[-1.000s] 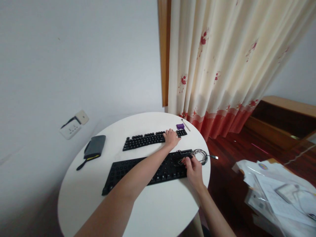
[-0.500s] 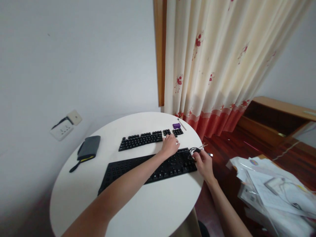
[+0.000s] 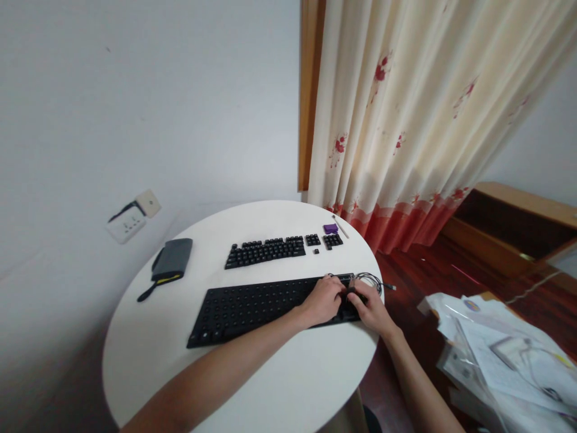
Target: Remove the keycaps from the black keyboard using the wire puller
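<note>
A black keyboard lies across the white round table, most of its keys stripped to bare switch posts. At its right end my right hand is closed on a small dark tool with thin wire prongs, which looks like a keycap puller. My left hand rests over the keyboard's right part, fingers bent together against the tool; what they pinch is hidden. Behind the keyboard, removed black keycaps stand in groups laid out like a keyboard. One single keycap sits below the small group.
A coiled black cable with a USB plug hangs over the table's right edge. A purple cloth and a thin brush lie at the back right, a grey pouch at left. Plastic-wrapped papers are off to the right.
My left hand has come back from the keycap groups to the keyboard's right end, beside my right hand. A single keycap now shows where it was. The view has shifted slightly.
</note>
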